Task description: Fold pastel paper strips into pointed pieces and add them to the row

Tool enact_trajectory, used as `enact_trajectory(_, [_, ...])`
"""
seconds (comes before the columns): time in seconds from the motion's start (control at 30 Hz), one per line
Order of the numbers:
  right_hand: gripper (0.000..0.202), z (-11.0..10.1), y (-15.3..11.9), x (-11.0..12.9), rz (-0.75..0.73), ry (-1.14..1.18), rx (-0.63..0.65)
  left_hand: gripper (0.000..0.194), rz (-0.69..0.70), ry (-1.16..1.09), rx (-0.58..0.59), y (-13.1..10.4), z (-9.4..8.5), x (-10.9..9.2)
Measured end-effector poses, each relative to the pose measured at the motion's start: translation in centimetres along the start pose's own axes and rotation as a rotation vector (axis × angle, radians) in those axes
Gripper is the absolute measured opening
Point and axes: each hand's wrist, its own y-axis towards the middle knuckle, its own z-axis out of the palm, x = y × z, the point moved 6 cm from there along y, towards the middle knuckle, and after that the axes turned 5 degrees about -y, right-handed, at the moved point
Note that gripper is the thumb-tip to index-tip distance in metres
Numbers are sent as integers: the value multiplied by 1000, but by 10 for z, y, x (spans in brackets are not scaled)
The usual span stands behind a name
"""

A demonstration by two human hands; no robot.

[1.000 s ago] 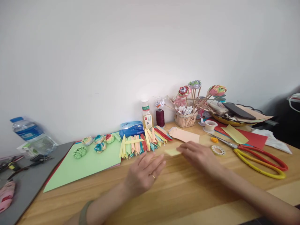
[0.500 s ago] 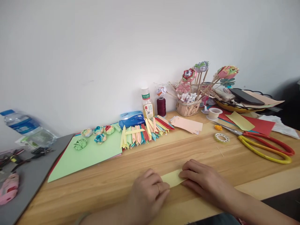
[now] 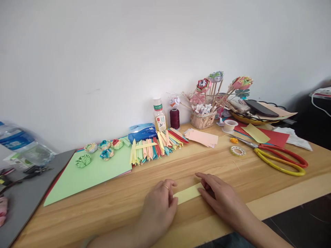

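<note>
From here I see a yellow paper strip (image 3: 188, 194) on the wooden table (image 3: 124, 196). My left hand (image 3: 159, 208) curls at one end, my right hand (image 3: 221, 197) at the other. I can't tell if they pinch it.

Well beyond the fingers (image 3: 207, 179), a small bottle (image 3: 160, 120) stands beside a blue packet (image 3: 142, 132); far left, a water bottle (image 3: 24, 143); far right, crumpled tissue (image 3: 293, 137).

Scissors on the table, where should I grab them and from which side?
Take the scissors by the looped handles, probably coming from the near right with the right hand. They lie flat, wide loops facing right, while the metal blades point left and away from you.
</note>
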Motion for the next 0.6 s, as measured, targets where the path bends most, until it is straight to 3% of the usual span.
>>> enact_trajectory(0.27, [32, -3, -5, 0, 42, 49, -93, 26, 56, 48, -10, -4, 0, -4])
enact_trajectory(0.6, [32, -3, -4, 0, 61, 66, -84, 22, 44, 35, 6, -3, -1, -4])
